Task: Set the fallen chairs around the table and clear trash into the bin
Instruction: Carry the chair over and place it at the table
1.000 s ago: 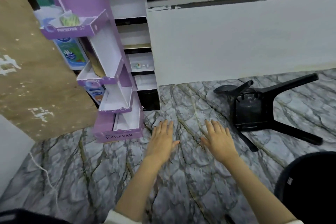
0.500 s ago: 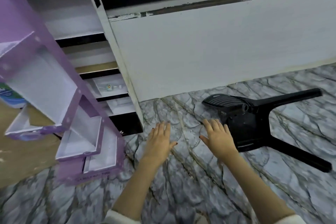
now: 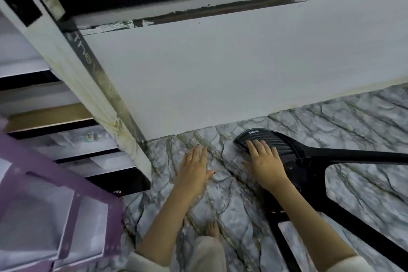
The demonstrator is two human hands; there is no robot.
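A black plastic chair [image 3: 309, 168] lies tipped over on the marbled floor at the right, its legs stretching right and down toward me. Its ribbed backrest [image 3: 265, 139] lies near the base of the white wall. My right hand [image 3: 265, 162] is spread flat over the backrest, fingers apart, not closed on it. My left hand [image 3: 194, 170] hovers open over bare floor to the left of the chair, holding nothing. No trash or bin is in view.
A white wall panel [image 3: 220, 73] stands close in front. White shelving [image 3: 66, 139] sits at the left, with a purple cardboard display stand [image 3: 55, 216] at the lower left. My bare foot [image 3: 213, 229] is on the floor below my hands.
I have moved closer to the fallen chair. My right hand has gone from beside the chair to over its backrest. The purple stand has slid toward the left edge of view.
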